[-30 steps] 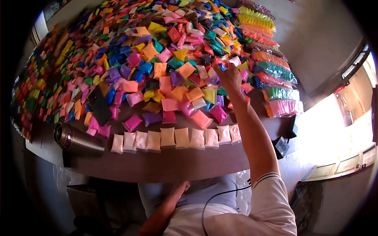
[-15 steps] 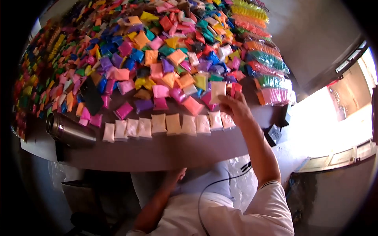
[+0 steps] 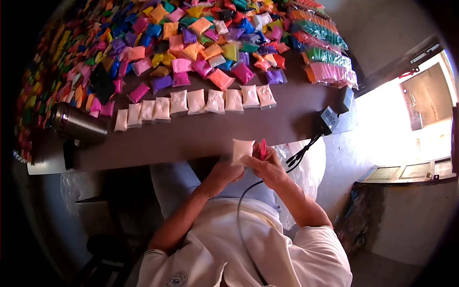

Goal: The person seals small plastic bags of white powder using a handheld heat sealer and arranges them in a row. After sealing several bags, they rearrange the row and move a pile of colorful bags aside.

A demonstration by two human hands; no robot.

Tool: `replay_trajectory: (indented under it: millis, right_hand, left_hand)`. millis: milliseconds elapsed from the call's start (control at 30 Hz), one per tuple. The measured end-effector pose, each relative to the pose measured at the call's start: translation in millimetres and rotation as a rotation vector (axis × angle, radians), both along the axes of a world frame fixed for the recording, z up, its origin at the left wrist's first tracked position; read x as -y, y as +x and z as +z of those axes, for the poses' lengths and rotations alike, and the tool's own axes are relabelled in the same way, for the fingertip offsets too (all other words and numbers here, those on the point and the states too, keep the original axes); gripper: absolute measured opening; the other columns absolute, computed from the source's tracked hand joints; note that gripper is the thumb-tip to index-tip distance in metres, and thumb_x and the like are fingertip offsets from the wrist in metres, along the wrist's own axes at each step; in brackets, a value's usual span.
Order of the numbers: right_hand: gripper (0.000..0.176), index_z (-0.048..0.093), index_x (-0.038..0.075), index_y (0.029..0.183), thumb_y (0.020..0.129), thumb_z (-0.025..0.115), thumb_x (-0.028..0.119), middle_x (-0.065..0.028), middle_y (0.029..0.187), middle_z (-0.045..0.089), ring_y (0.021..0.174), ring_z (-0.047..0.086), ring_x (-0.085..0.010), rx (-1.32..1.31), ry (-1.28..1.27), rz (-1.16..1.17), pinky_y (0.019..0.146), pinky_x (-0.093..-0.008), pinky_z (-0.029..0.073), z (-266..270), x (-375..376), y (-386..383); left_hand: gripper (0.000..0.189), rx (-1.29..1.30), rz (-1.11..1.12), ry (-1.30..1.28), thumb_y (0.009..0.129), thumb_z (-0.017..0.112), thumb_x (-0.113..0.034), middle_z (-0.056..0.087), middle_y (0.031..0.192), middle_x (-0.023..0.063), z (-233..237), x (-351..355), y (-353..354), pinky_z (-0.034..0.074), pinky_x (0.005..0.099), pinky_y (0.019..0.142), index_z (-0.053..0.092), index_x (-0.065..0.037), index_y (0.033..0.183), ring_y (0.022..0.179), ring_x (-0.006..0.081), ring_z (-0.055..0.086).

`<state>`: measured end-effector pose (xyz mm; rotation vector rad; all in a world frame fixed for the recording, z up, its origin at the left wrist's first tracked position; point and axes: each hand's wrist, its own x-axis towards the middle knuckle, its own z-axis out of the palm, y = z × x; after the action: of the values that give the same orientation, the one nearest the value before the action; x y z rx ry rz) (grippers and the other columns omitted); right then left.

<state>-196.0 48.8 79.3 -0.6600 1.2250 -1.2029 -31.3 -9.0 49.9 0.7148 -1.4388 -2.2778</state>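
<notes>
Just past the table's front edge, my right hand (image 3: 268, 167) pinches a pale cream packet (image 3: 243, 150) between thumb and fingers. A small pink-red object (image 3: 263, 149) sticks up from the same hand. My left hand (image 3: 224, 173) is beside the packet's lower left corner with its fingers curled; whether it touches or grips the packet is hard to tell. Several similar pale packets (image 3: 196, 101) lie side by side in a row on the brown table (image 3: 191, 138).
Many coloured packets (image 3: 181, 64) are heaped behind the row. Clear bags of packets (image 3: 330, 71) are stacked at the back right. A steel flask (image 3: 79, 123) lies at the left, and a small black device (image 3: 329, 119) with cables is near the right edge.
My right hand has drawn the pale packet from above the row back to my lap. My left hand has come up beside it. The view has tilted down.
</notes>
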Motion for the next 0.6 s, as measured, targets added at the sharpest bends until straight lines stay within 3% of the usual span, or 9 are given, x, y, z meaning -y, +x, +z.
replay_trajectory:
  millis: [33,133,233,267,333,600]
  right_hand:
    - [0.013,0.058,0.004,0.089,0.082,0.068,0.01,-0.0007,0.082,0.062,0.071,0.056,-0.0082,0.009,0.004,-0.002,0.066,-0.0228,0.046,6.7,-4.1,2.9]
    - [0.016,0.057,0.002,0.09,0.083,0.066,0.014,-0.005,0.078,0.063,0.057,0.057,-0.0121,0.114,-0.094,0.111,0.055,-0.0249,0.046,17.8,-7.6,3.1]
    - [0.02,0.057,-0.001,0.094,0.084,0.065,0.015,-0.0076,0.079,0.064,0.064,0.063,-0.0135,0.291,0.012,0.106,0.056,-0.0227,0.047,-6.7,-12.4,-8.0]
    - [0.02,0.057,-0.001,0.094,0.084,0.065,0.015,-0.0076,0.079,0.064,0.064,0.063,-0.0135,0.295,0.01,0.103,0.056,-0.0227,0.047,-11.7,-14.5,-11.2]
    - [0.024,0.057,-0.004,0.097,0.085,0.065,0.016,-0.0098,0.078,0.065,0.066,0.065,-0.0156,0.056,-0.028,0.105,0.054,-0.024,0.051,-2.6,-13.0,-10.5]
    - [0.026,0.058,-0.004,0.101,0.086,0.065,0.017,-0.0099,0.075,0.064,0.06,0.065,-0.0175,0.158,-0.182,0.064,0.051,-0.0304,0.055,-12.4,-13.7,-3.3]
  left_hand:
    - [0.043,0.119,0.022,-0.003,0.093,0.052,-0.045,0.051,0.07,-0.0004,12.1,-4.1,-1.6,0.037,0.0243,0.059,0.055,-0.004,0.078,0.066,0.0073,0.044]
    - [0.042,0.075,-0.033,-0.173,0.096,0.048,-0.042,0.051,0.071,-0.0003,-2.9,-10.4,3.6,0.037,0.0245,0.06,0.055,-0.003,0.081,0.066,0.0075,0.043]
    - [0.042,0.046,-0.009,-0.257,0.097,0.047,-0.04,0.051,0.07,-0.0004,-3.2,-20.9,3.4,0.037,0.0237,0.059,0.055,-0.002,0.08,0.065,0.0078,0.043]
    - [0.042,0.05,-0.012,-0.258,0.097,0.047,-0.04,0.051,0.07,-0.0004,-3.1,-21.7,3.7,0.037,0.0237,0.059,0.055,-0.002,0.08,0.065,0.0078,0.043]
    - [0.043,0.119,-0.084,-0.277,0.096,0.048,-0.041,0.05,0.068,-0.0004,-3.3,-22.7,5.3,0.038,0.0248,0.059,0.055,-0.003,0.078,0.064,0.0085,0.043]
    - [0.046,0.159,-0.102,-0.334,0.095,0.049,-0.043,0.051,0.067,0.0007,-3.7,-30.9,-2.2,0.039,0.0273,0.059,0.054,-0.002,0.076,0.063,0.0104,0.045]
